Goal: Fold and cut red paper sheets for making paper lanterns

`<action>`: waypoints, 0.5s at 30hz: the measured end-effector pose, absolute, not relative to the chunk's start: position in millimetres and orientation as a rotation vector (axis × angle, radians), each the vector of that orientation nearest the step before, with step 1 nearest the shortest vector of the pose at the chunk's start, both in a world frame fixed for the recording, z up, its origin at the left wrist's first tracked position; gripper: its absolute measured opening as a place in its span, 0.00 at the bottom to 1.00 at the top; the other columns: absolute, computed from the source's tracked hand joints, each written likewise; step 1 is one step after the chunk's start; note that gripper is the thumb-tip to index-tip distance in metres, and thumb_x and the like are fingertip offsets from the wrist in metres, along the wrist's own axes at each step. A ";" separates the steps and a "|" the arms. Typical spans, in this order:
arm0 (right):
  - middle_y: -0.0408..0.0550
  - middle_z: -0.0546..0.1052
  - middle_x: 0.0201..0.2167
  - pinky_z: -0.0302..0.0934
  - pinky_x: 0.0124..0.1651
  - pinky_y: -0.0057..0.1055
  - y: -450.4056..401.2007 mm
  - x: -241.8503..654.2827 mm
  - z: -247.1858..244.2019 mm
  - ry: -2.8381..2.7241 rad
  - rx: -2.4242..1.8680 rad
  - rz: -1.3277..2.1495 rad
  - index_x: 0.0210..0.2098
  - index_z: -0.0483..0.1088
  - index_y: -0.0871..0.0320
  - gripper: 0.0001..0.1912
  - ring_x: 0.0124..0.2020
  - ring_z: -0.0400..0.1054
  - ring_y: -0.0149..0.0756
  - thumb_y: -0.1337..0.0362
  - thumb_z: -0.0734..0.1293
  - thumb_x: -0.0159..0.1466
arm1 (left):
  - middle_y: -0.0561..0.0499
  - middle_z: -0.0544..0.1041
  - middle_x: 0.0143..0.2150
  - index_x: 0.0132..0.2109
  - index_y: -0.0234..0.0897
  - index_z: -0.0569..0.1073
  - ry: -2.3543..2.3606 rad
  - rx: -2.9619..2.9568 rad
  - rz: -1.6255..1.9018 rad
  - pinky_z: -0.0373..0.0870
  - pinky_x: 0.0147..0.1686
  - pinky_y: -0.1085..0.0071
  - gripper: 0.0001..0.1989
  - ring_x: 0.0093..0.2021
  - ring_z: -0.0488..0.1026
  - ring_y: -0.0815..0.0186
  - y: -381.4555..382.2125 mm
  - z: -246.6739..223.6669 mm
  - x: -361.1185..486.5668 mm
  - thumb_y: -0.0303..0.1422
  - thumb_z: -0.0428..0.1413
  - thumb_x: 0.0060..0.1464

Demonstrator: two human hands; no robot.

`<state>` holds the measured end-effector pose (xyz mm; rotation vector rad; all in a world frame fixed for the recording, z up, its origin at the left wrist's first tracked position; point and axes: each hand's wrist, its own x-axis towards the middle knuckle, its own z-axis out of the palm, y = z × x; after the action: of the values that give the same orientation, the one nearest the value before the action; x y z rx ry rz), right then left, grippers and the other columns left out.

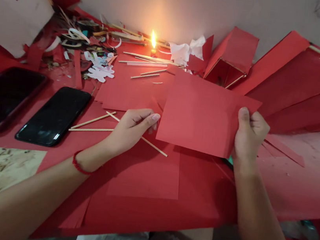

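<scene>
The right hand (250, 132) grips a sheet of red paper (199, 113) by its right edge, thumb on the near face, and the sheet spreads leftward from those fingers. The left hand (130, 129) is just beside the sheet's left edge, its fingers curled toward the thumb; whether they pinch anything, I cannot tell. Thin wooden sticks (93, 120) lie to the left of the left fingers and pass behind them. Farther left is a black phone (55, 115). Beyond the left fingers, more sticks (145, 76) rest on red paper, with a lit candle (153, 51) behind them. A red paper box (235, 53) stands beyond the right fingers.
</scene>
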<state>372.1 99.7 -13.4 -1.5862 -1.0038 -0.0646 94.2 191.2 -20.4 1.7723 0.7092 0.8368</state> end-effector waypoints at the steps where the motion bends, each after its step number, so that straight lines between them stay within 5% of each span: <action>1: 0.36 0.48 0.21 0.40 0.25 0.31 99.4 372.2 -13.1 -1.000 -1.583 -0.062 0.20 0.48 0.52 0.28 0.23 0.41 0.29 0.51 0.67 0.67 | 0.56 0.67 0.20 0.24 0.37 0.68 0.720 1.768 0.849 0.60 0.25 0.75 0.20 0.22 0.61 0.73 191.1 -20.8 94.7 0.39 0.52 0.65; 7: 0.36 0.49 0.21 0.41 0.25 0.31 100.1 369.1 -13.9 -1.015 -1.531 -0.045 0.21 0.51 0.52 0.27 0.23 0.42 0.29 0.50 0.67 0.68 | 0.53 0.72 0.26 0.31 0.38 0.71 0.675 1.430 0.635 0.66 0.24 0.75 0.25 0.24 0.69 0.70 188.6 -25.8 94.0 0.52 0.47 0.66; 11: 0.35 0.45 0.21 0.39 0.25 0.31 100.9 364.2 -13.2 -1.005 -1.534 -0.107 0.21 0.45 0.51 0.30 0.23 0.39 0.29 0.49 0.67 0.67 | 0.56 0.66 0.21 0.30 0.37 0.70 0.541 1.037 0.339 0.64 0.19 0.77 0.21 0.25 0.74 0.68 193.0 -20.6 86.7 0.51 0.62 0.56; 15: 0.35 0.45 0.21 0.38 0.25 0.31 101.9 362.6 -13.2 -0.999 -1.537 -0.098 0.21 0.45 0.51 0.30 0.23 0.38 0.29 0.48 0.67 0.67 | 0.55 0.75 0.29 0.35 0.36 0.73 0.559 0.956 0.302 0.70 0.22 0.76 0.24 0.24 0.72 0.72 193.2 -14.4 82.2 0.46 0.74 0.39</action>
<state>362.6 101.9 -13.2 -1.5368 -0.9986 -0.0985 82.2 193.2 -14.4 0.9565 0.5593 0.3016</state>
